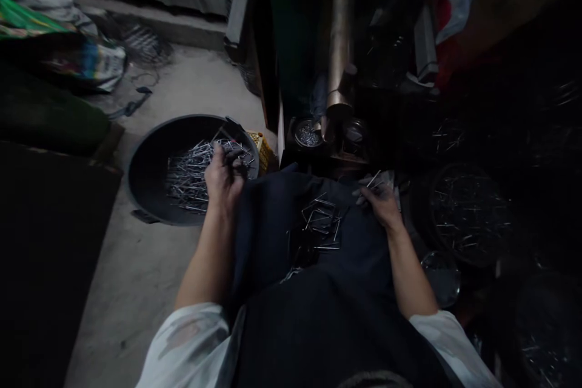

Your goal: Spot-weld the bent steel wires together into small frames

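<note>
Over the right side of a round black basin (150, 163) is my left hand (224, 176), its fingers curled in and some thin metal piece showing above them. Many thin metal rods (186, 176) lie heaped in the basin. My right hand (379, 197) is at the right edge of the dark apron (359, 242), its thumb and fingers closed on a thin metal rod (374, 179). Several bent metal pieces (322, 218) rest on the apron in my lap, between the two hands.
A metal cylinder (341, 42) stands ahead, beside a small bowl of metal bits (308, 134). Dark containers with metal pieces (470, 212) are at the right. A yellow crate (265, 151) is behind the basin; bags (86, 60) lie at the far left.
</note>
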A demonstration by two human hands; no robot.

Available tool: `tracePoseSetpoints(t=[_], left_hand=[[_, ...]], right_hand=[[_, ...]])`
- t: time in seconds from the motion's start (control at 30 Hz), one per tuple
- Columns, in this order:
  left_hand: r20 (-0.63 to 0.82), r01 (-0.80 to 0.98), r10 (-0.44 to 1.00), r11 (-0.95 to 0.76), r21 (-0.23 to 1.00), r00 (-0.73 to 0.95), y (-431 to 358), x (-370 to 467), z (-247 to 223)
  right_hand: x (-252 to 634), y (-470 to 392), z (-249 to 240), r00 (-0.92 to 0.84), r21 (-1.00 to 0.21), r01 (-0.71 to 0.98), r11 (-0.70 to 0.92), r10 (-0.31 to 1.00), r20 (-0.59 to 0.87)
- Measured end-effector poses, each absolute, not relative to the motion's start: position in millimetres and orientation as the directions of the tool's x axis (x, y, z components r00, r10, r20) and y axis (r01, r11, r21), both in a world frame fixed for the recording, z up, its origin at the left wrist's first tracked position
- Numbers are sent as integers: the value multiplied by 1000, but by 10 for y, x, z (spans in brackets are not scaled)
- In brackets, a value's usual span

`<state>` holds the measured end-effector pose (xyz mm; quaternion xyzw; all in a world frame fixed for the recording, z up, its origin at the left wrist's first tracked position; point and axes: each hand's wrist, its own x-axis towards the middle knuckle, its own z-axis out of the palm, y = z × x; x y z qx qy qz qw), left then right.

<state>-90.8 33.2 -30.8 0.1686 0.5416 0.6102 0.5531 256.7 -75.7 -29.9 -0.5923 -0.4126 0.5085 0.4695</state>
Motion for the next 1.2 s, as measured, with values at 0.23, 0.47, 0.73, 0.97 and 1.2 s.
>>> tracePoseSetpoints(t=[0.23, 0.47, 0.73, 0.97, 1.2], left_hand=[[-162, 726, 888, -233, 647, 430, -458, -229, -477], [-427, 846, 731, -477, 237, 532, -699, -93, -231], [-329, 694, 868, -25, 719, 371, -759, -740, -233], [-243, 183, 960, 217, 959, 137, -680, -359, -303], [-213, -37, 973, 217, 976, 83, -694, -10, -214]], right_hand=[[2463, -720, -358, 193, -979, 58, -195, 964, -181], [2476, -734, -354, 166, -976, 84, -200, 969, -184], [2424, -837, -362, 98, -961, 272, -43, 995, -17], [1978, -947, -205, -259, -880, 362, 307, 940, 221], [1872, -755, -224, -335, -791, 406, 458, 879, 338]])
